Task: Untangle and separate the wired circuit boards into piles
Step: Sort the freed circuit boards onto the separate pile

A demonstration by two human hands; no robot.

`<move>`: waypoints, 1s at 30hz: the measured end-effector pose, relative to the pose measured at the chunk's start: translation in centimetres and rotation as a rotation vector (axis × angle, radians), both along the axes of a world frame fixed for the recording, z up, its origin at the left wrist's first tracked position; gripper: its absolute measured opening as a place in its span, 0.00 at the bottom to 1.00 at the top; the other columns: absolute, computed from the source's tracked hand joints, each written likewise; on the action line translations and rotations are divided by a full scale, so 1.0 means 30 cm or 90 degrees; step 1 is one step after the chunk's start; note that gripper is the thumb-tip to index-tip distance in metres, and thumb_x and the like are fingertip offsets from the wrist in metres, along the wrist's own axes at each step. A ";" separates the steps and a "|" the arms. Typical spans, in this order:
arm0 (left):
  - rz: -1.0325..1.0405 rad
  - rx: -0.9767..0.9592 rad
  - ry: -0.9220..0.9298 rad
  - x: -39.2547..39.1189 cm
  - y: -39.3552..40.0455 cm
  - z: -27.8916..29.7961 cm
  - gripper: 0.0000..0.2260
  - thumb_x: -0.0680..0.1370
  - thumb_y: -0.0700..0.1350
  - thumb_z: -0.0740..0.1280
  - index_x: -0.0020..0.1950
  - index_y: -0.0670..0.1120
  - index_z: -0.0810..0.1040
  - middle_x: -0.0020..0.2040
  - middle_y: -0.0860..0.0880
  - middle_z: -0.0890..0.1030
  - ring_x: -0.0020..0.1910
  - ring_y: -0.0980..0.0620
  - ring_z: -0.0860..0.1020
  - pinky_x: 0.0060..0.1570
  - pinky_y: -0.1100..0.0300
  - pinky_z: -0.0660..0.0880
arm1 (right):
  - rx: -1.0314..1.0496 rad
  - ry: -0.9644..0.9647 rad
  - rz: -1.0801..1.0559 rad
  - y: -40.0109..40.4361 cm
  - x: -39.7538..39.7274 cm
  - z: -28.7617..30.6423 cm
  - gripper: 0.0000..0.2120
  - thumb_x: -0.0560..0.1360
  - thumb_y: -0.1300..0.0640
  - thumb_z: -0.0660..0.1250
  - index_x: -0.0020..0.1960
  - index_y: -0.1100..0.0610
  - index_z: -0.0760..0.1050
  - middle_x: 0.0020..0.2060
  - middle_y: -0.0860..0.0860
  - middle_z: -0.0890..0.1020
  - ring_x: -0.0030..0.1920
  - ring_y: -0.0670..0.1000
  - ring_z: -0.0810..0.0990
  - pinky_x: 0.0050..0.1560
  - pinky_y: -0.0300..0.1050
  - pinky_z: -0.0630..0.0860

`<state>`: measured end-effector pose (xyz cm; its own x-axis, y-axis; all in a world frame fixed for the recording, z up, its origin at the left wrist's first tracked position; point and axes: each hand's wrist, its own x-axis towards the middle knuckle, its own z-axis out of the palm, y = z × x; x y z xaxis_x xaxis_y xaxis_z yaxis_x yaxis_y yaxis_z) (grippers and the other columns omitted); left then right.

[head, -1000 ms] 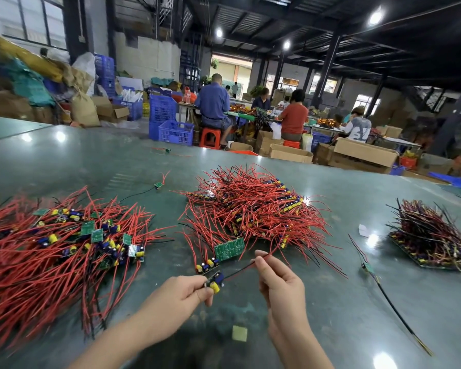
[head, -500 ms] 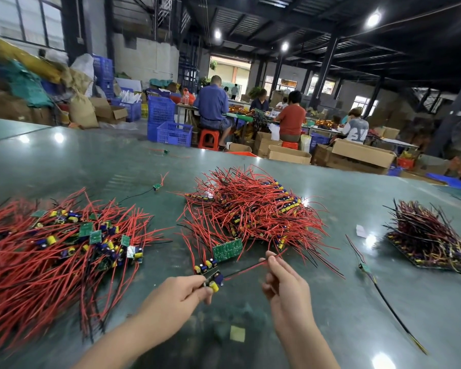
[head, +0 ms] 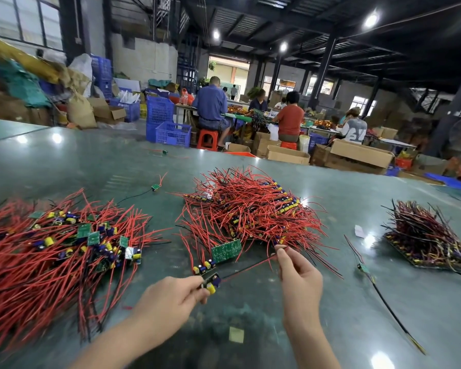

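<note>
Your left hand (head: 168,302) pinches a small circuit board (head: 211,282) just above the green table (head: 330,315); your right hand (head: 300,280) pinches its red wire (head: 250,267) taut. The middle pile (head: 250,209) lies at twelve o'clock, another pile (head: 51,249) at nine.
</note>
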<state>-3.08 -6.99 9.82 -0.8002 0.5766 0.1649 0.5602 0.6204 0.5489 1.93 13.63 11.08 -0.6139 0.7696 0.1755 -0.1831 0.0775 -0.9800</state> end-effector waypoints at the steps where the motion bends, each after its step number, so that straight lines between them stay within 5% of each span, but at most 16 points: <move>1: 0.025 -0.087 0.099 0.006 -0.004 -0.001 0.11 0.80 0.56 0.56 0.46 0.54 0.74 0.25 0.53 0.69 0.31 0.55 0.72 0.33 0.61 0.66 | 0.056 -0.005 -0.025 -0.002 0.000 -0.002 0.07 0.74 0.60 0.68 0.41 0.52 0.83 0.26 0.43 0.76 0.26 0.41 0.66 0.27 0.30 0.65; 4: 0.017 -0.050 0.119 0.012 0.000 0.004 0.10 0.81 0.56 0.55 0.46 0.55 0.73 0.25 0.53 0.69 0.31 0.54 0.73 0.34 0.59 0.65 | -0.088 0.041 0.009 -0.004 0.003 0.010 0.06 0.74 0.62 0.67 0.43 0.55 0.83 0.26 0.43 0.76 0.25 0.39 0.67 0.26 0.29 0.66; 7: -0.072 0.234 -0.138 0.006 0.016 0.020 0.12 0.81 0.47 0.60 0.38 0.51 0.75 0.21 0.53 0.66 0.22 0.58 0.64 0.27 0.62 0.58 | -0.471 0.140 0.151 -0.008 -0.005 0.035 0.10 0.76 0.64 0.62 0.42 0.56 0.80 0.26 0.47 0.77 0.22 0.41 0.68 0.23 0.32 0.65; 9: -0.086 0.372 -0.311 0.004 0.028 0.030 0.13 0.81 0.41 0.58 0.37 0.44 0.76 0.20 0.54 0.61 0.19 0.60 0.58 0.22 0.67 0.56 | -0.582 0.200 0.191 -0.011 -0.010 0.036 0.14 0.75 0.63 0.62 0.36 0.54 0.81 0.27 0.47 0.78 0.22 0.42 0.67 0.24 0.33 0.63; 11: -0.076 0.408 -0.390 -0.002 0.031 0.026 0.14 0.81 0.41 0.57 0.38 0.41 0.75 0.21 0.54 0.59 0.17 0.60 0.56 0.19 0.70 0.54 | -0.556 0.229 0.200 -0.015 -0.012 0.034 0.14 0.72 0.62 0.64 0.33 0.53 0.83 0.27 0.47 0.78 0.23 0.43 0.67 0.24 0.33 0.64; 16: -0.017 0.367 -0.344 -0.037 0.009 0.001 0.09 0.80 0.39 0.60 0.44 0.41 0.78 0.19 0.55 0.59 0.16 0.59 0.56 0.18 0.70 0.53 | -0.358 0.208 0.190 -0.017 0.000 0.045 0.07 0.66 0.60 0.67 0.38 0.54 0.85 0.32 0.48 0.80 0.26 0.42 0.68 0.26 0.32 0.66; 22: -0.015 0.336 -0.227 -0.065 -0.007 0.005 0.09 0.81 0.39 0.59 0.45 0.41 0.78 0.17 0.53 0.67 0.16 0.62 0.61 0.19 0.73 0.56 | -0.446 0.192 0.275 -0.030 0.004 0.047 0.08 0.66 0.62 0.66 0.34 0.56 0.83 0.28 0.49 0.78 0.24 0.44 0.68 0.25 0.34 0.69; 26: -0.038 0.339 -0.303 -0.082 -0.038 0.002 0.09 0.81 0.40 0.60 0.45 0.41 0.78 0.19 0.56 0.58 0.17 0.61 0.56 0.19 0.70 0.52 | -0.339 0.140 0.227 -0.020 0.001 0.043 0.08 0.69 0.62 0.66 0.38 0.57 0.85 0.30 0.50 0.81 0.25 0.42 0.70 0.26 0.33 0.72; 30: -0.036 0.307 -0.344 -0.092 -0.045 -0.008 0.08 0.80 0.43 0.61 0.46 0.43 0.78 0.20 0.56 0.59 0.18 0.59 0.56 0.19 0.69 0.53 | -0.367 0.158 0.229 -0.019 0.006 0.043 0.07 0.67 0.60 0.67 0.38 0.56 0.84 0.30 0.49 0.80 0.25 0.42 0.70 0.26 0.33 0.71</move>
<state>-5.83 -8.35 9.57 -0.8128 0.5825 0.0017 0.1575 0.2168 0.9634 2.10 13.07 12.37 -0.8417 0.5390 -0.0301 -0.3220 -0.5460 -0.7734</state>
